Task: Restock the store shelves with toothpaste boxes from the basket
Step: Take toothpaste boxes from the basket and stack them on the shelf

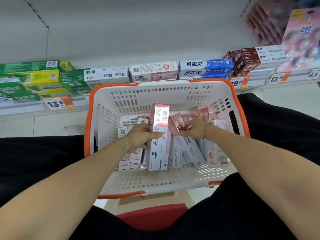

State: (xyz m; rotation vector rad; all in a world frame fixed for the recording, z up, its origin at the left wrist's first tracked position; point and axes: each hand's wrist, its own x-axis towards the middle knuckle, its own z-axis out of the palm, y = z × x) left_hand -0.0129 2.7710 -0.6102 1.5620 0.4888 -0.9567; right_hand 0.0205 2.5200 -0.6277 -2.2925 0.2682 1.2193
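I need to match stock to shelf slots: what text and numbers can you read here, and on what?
"SP-1", "oralshark": pink box gripped by the left hand.
"CB-1": small pink box in the right hand.
"CB-1": white shelf box.
"DARLIE": green boxes.
"13.5": left price tag.
"13.8": right price tag.
Fine print on the other boxes in the basket: too small.

Retail shop aisle, white metal shelf [121, 49] stocked with rows of boxed toothpaste [107, 75], orange-and-white price tags [58, 103] clipped along the shelf edge, white plastic shopping basket [107, 108] with orange handles, tiled floor [43, 125].
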